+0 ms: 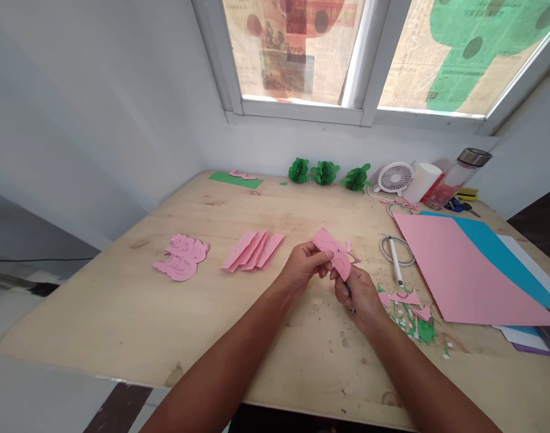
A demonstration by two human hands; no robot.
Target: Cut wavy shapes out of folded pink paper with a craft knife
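My left hand [307, 263] pinches the left edge of a pink paper piece [325, 242] with curved outlines and partly cut edges. At its lower right, my right hand [357, 293] is closed around a dark, thin tool [348, 290], mostly hidden by the fingers, whose end sticks out below. The pink paper is held just above the wooden table [189, 325]. Left of my hands lies a fanned set of folded pink paper [253, 250]. Farther left rests a stack of scalloped pink cutouts [183, 257].
Pink and green scraps [410, 316], a white pen [396, 260] and large coloured sheets [469, 270] lie at the right. Green paper figures [324, 172], a small fan [395, 177] and a glass bottle [458, 178] line the back. A green strip [235, 180] lies back left.
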